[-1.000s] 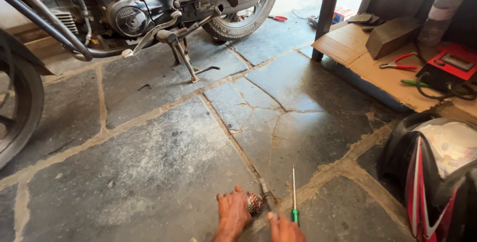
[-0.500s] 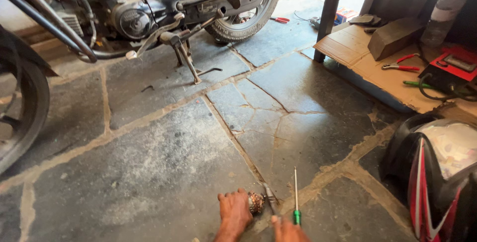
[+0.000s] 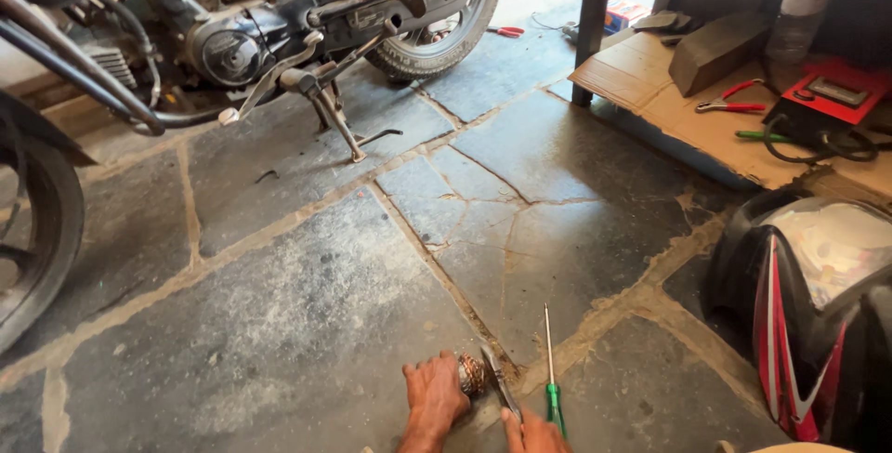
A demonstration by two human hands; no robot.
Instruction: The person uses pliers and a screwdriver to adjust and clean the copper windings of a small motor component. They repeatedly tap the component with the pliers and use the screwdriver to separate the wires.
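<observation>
Open stone floor (image 3: pixel 307 323) ahead of left hand (image 3: pixel 435 395); green-handled screwdriver (image 3: pixel 552 380) lies close beside right hand (image 3: pixel 531 433).

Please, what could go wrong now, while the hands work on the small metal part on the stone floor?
1. The left hand pins the small round metal part on the floor while the right hand sets a slim metal tool against it; a slip could hit the fingers.
2. The part may roll on the uneven stone floor.
3. The green-handled screwdriver lies loose beside the right hand and could be knocked.

Cracked grey stone floor (image 3: pixel 307 323), dark post (image 3: pixel 591 26), sunlit doorway
</observation>
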